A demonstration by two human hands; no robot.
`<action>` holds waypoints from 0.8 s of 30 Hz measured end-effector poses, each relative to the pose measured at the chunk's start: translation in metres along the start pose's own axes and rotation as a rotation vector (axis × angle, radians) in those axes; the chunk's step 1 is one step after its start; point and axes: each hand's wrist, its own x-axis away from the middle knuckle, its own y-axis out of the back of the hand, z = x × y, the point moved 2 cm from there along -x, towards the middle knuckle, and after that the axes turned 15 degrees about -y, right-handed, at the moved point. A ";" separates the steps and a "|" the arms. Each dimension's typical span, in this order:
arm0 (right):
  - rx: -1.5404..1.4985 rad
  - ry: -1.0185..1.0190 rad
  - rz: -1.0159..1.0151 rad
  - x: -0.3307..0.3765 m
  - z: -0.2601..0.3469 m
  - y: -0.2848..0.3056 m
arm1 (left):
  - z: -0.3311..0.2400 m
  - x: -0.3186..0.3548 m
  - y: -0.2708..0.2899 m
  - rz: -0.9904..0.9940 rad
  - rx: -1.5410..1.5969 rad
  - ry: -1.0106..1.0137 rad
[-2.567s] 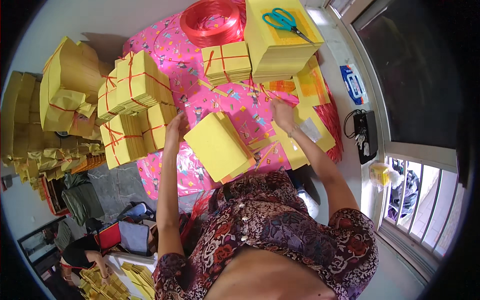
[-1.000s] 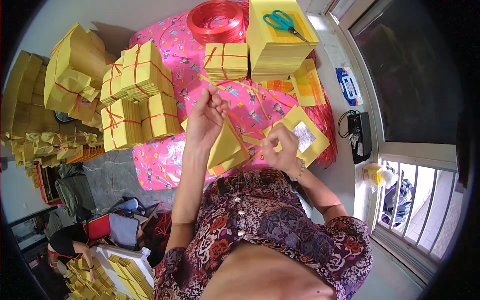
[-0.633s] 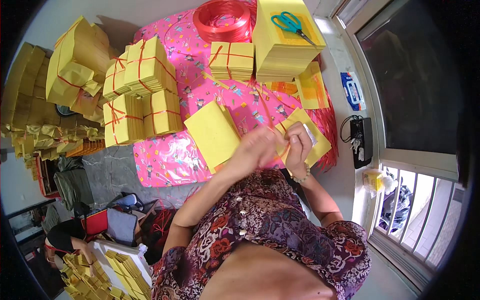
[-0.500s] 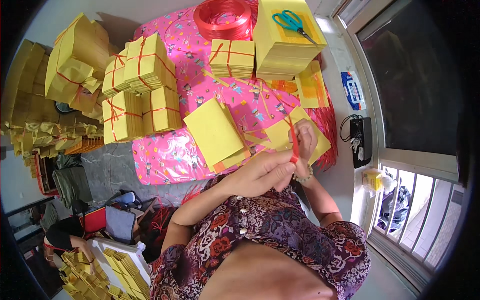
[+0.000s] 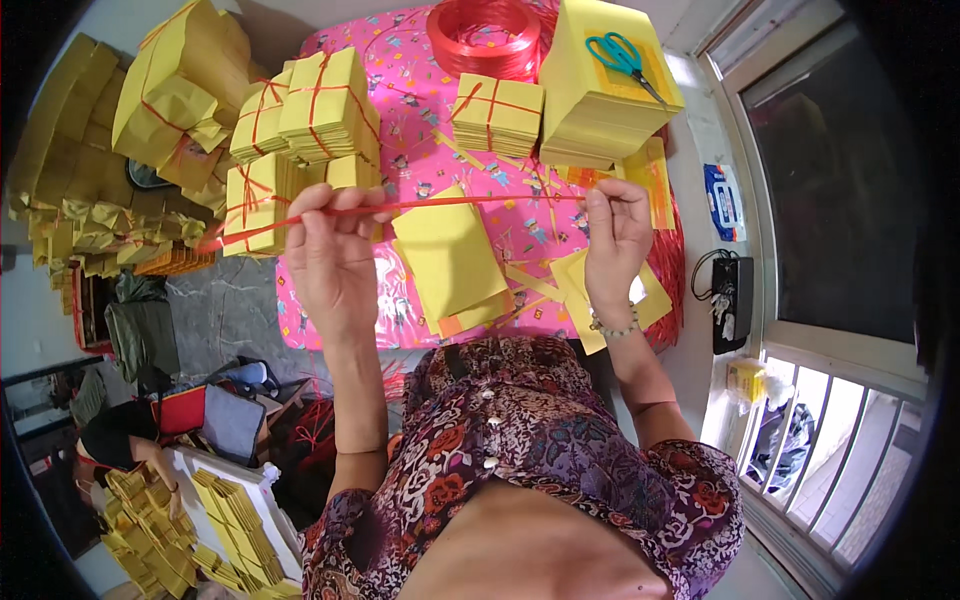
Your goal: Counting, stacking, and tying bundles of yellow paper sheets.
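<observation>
Stretched nearly level between my two hands is a thin red plastic strip (image 5: 470,200). My left hand (image 5: 335,255) grips it on the left, above the front of the tied stacks, and a loose end trails past the fingers to the left. My right hand (image 5: 615,235), a beaded bracelet at its wrist, pinches the other end. Below the strip lies a loose stack of yellow paper (image 5: 455,260) on the pink patterned table cover (image 5: 340,310). More loose yellow sheets (image 5: 650,300) lie under and beside my right wrist.
Yellow paper bundles tied with red strip (image 5: 325,105) stand at the left, another tied bundle (image 5: 497,113) farther back. Behind are a red strip coil (image 5: 482,45) and a tall yellow paper stack (image 5: 600,110) topped by teal-handled scissors (image 5: 625,62). Another person's arm (image 5: 160,470) shows lower left.
My hands were close together over the right-hand sheets with the red strip between them. They have moved apart, the left one far to the left, drawing the strip out straight. The view has shifted slightly.
</observation>
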 end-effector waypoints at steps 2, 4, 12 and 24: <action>-0.018 -0.002 0.068 -0.001 -0.002 -0.012 | -0.008 0.007 0.018 -0.149 -0.174 -0.076; -0.040 0.015 0.223 0.000 -0.009 -0.028 | 0.000 0.015 0.022 -0.194 -0.296 0.006; 0.276 0.104 0.418 0.015 -0.037 -0.070 | 0.039 0.070 0.045 -0.276 -0.254 0.349; -0.356 -1.174 0.605 0.034 -0.065 -0.043 | 0.046 0.077 0.050 -0.460 -0.194 0.417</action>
